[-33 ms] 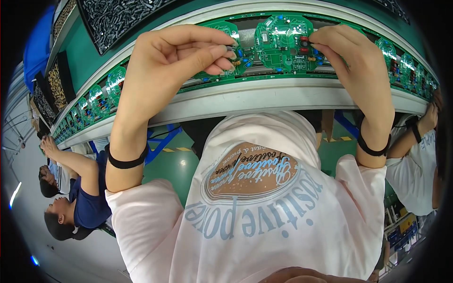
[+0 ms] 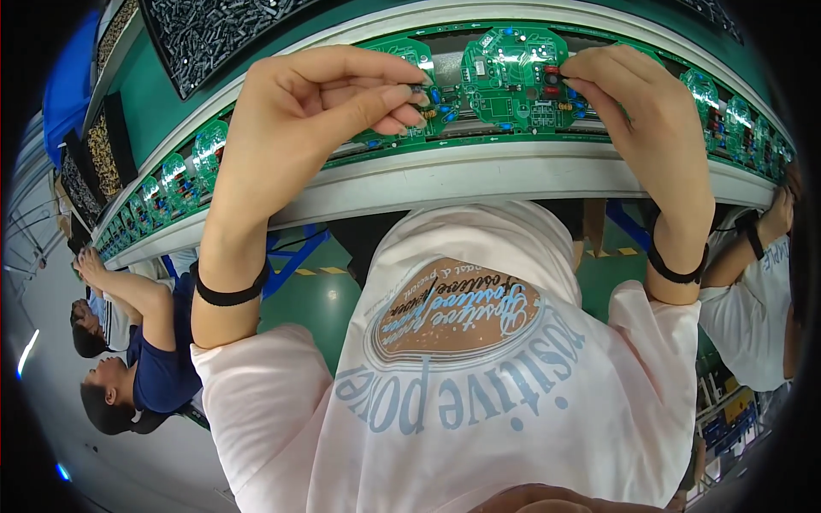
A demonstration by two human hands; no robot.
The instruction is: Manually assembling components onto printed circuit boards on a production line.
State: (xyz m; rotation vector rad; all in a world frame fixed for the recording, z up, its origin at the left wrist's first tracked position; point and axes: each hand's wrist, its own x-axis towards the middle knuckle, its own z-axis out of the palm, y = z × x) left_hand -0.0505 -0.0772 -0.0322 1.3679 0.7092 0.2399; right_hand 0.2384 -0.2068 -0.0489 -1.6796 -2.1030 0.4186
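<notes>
A small dark component (image 2: 419,88) appears to be pinched between thumb and index finger by the left hand (image 2: 329,111) at eleven o'clock, its other fingers loosely curled. It is held over the partly hidden left circuit board (image 2: 409,50) at twelve o'clock. By the right hand (image 2: 641,103), at two o'clock, the fingertips are brought almost together beside the red components (image 2: 551,69) of the fuller circuit board (image 2: 517,81) at one o'clock; whether anything is gripped there cannot be told.

The left piece could be dropped if the light pinch slipped, or its leads (if any, for none can be made out) bent by a skewed push. Neighbouring blue disc capacitors (image 2: 436,96) might be knocked askew by the crowding fingers.

The boards are glossy, green and lobed in outline, studded with rounded parts. They are bordered by a smooth, pale rail (image 2: 513,171), curved by the lens. At eleven o'clock, dark, stubby components (image 2: 227,34) are heaped in a black tray (image 2: 164,60), giving a coarse, gravelly texture.
</notes>
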